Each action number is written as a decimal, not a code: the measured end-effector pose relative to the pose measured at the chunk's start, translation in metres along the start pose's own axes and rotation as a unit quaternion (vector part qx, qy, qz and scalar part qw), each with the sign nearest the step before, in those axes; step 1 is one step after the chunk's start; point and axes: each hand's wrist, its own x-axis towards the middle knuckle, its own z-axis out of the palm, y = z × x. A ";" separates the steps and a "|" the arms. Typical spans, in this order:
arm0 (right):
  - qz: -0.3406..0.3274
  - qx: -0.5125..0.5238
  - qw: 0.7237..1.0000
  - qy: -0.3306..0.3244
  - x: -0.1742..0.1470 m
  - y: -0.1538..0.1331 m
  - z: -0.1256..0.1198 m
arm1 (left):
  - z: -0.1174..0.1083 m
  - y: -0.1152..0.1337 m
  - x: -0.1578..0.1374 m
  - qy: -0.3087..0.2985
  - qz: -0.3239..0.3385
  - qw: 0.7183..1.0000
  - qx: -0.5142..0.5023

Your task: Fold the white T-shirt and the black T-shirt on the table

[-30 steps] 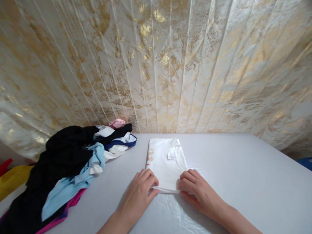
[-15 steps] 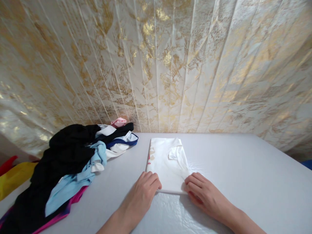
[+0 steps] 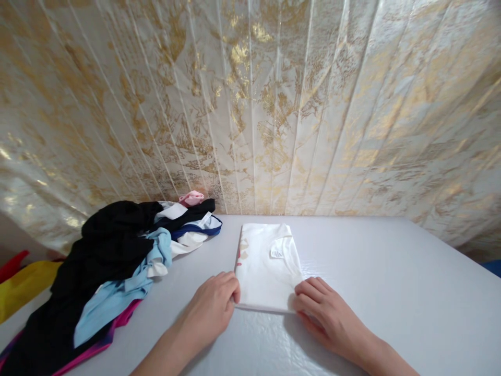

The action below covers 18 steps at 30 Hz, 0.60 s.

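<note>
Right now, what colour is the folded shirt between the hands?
White, with a small reddish print at its left edge; the folded shirt shows in the head view.

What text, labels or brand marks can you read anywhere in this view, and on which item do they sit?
No text in this view can be read.
Neck label on the folded white shirt: a small white tag with faint marks, too small and blurred to read.
Print at the shirt's left edge: red and tan patches, mostly folded under, with no letters to make out.
Pile of clothes: no lettering visible.
</note>
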 end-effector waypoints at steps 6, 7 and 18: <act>0.011 0.021 1.000 -0.013 0.006 -0.007 0.010 | 0.003 0.013 0.002 0.004 0.094 0.996 -0.005; 0.019 0.021 0.999 -0.018 0.007 -0.007 0.012 | 0.006 0.015 0.002 -0.003 0.104 0.995 -0.003; 0.029 -0.014 0.999 -0.021 0.008 -0.005 0.017 | -0.003 -0.004 -0.002 -0.033 0.024 0.999 0.012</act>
